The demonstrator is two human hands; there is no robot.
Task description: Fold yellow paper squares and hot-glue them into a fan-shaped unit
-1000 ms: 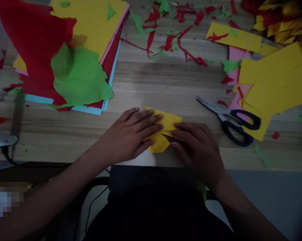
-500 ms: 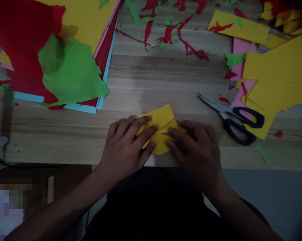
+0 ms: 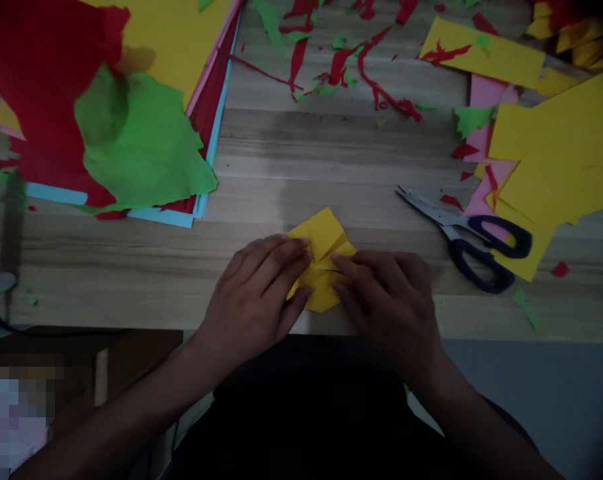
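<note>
Wooden tabletop [image 3: 261, 153], yellow paper [image 3: 327, 230] at its near edge

Folded, the yellow paper lies flat between my hands. My left hand [image 3: 251, 290] grasps its left side, fingertips on top; my right hand [image 3: 394, 287] holds its right side with finger and thumb. Scissors [image 3: 444, 219] lie to the right, beside yellow sheets [image 3: 561, 153]. Red scraps [image 3: 339, 67] scatter beyond; torn green paper [image 3: 141, 143] lies farther left.

1 L hand [image 3: 254, 290], 1 R hand [image 3: 396, 290], 1 folded yel. paper [image 3: 322, 230], 1 pr scissors [image 3: 439, 215], 1 lg torn green sheet [image 3: 141, 143], 1 lg red sheet [image 3: 46, 87], 1 stack col. sheets [image 3: 166, 50], 1 yel. strip [image 3: 504, 61], several yel. pcs [image 3: 556, 160], no. unclear, many red scraps [image 3: 338, 68], many green scraps [image 3: 270, 28]
</note>
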